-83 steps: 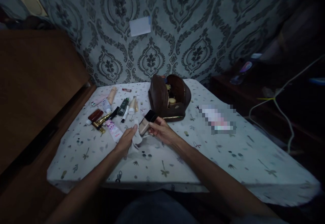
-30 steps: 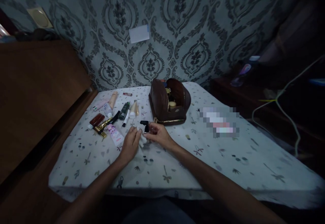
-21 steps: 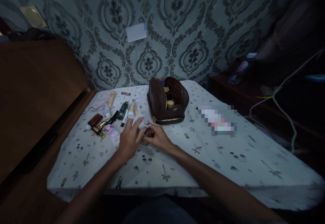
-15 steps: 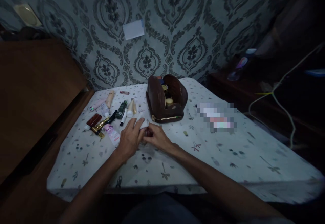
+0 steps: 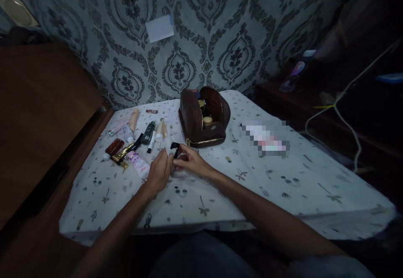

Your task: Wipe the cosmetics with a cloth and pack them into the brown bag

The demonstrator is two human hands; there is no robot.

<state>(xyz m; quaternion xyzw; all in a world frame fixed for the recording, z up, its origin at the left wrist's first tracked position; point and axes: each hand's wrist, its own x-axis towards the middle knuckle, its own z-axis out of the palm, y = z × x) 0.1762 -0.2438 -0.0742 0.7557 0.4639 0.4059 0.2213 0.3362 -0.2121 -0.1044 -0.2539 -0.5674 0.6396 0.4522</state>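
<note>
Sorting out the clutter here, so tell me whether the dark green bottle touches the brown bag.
Apart. The head view shows tablecloth and a beige tube between the dark green bottle and brown bag.

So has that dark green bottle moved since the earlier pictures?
No. The dark green bottle lies in the same spot on the white printed tablecloth; only the camera view shifted.
</note>
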